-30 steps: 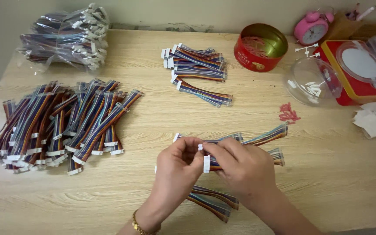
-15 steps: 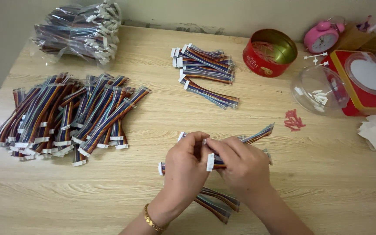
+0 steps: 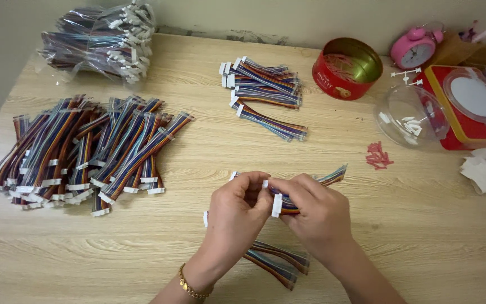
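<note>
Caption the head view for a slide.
Two hands, left hand and right hand, hold a rainbow ribbon cable over a wooden table.

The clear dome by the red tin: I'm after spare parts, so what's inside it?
Small white pieces lie inside the dome. Glare hides whether anything else is there.

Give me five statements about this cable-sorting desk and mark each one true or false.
1. Both hands, the left hand and the right hand, grip a multicoloured ribbon cable. True.
2. The red round tin has its lid on. False: it stands open.
3. The largest loose pile of cables lies on the left of the wooden table. True.
4. The pink alarm clock stands in the table's near left corner. False: it is at the far right, beside the tin.
5. A bracelet is on the right wrist. False: it is on the left wrist.
</note>
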